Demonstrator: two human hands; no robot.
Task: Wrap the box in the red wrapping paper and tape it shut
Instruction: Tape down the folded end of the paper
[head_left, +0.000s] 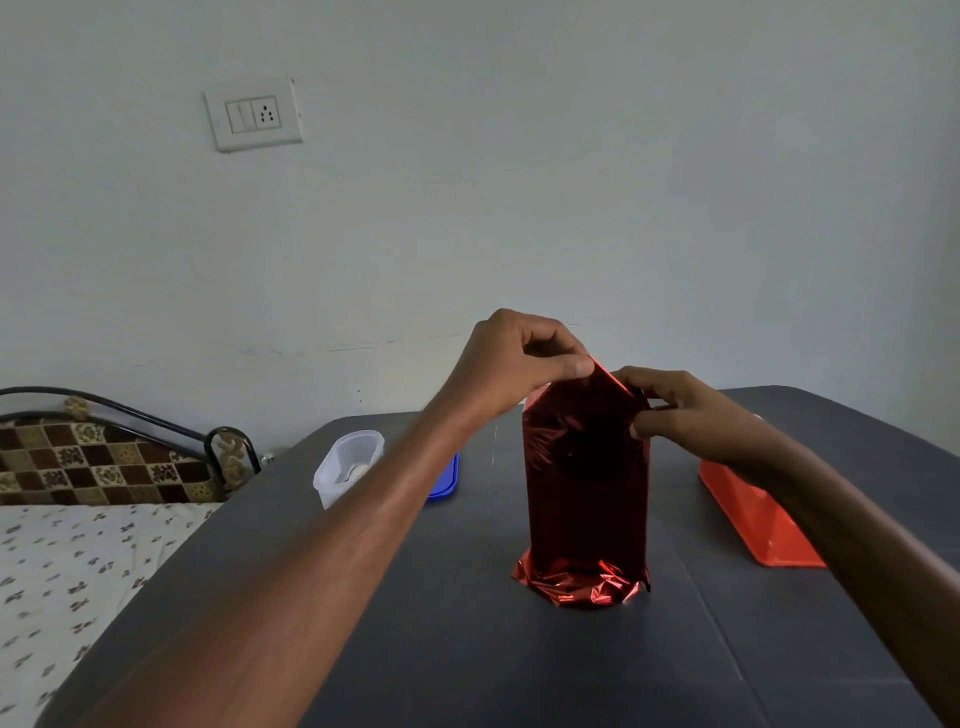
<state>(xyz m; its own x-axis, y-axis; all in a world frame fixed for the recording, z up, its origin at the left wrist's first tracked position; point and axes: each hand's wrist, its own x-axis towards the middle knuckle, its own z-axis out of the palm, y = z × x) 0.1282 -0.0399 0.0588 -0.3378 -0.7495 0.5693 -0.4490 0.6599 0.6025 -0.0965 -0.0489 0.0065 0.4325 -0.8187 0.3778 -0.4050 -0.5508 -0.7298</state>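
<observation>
I see the tall upright box sheathed in shiny red foil wrapping paper (587, 499) standing on end on the dark grey table (467, 649), directly below both hands. Its lower end is a crumpled skirt of foil splayed against the tabletop; its upper end comes to a folded peak. The box itself is hidden under the paper, so I cannot tell what it is made of.

My left hand (511, 358) pinches the tip of that peak between thumb and fingertips. My right hand (680, 410) has its fingers curled on the top right shoulder of the package, pressing the fold edge down.

I judge the foil to be thin, slick and springy: it holds a crease only when pressed hard, and it will tear or slide if I pull it by one corner. The package looks light and top-heavy on that crumpled base, so it could tip under a sideways push. The best hold, I think, is where I am now, at the peak and the shoulder, pressing downward rather than tugging.

Beyond my left forearm sits a translucent white plastic container (345, 467) with something pale inside, and a flat blue plastic lid (445, 480) just behind the arm. Under my right wrist lies an orange-red plastic tray (753, 519). I see no tape clearly.
</observation>
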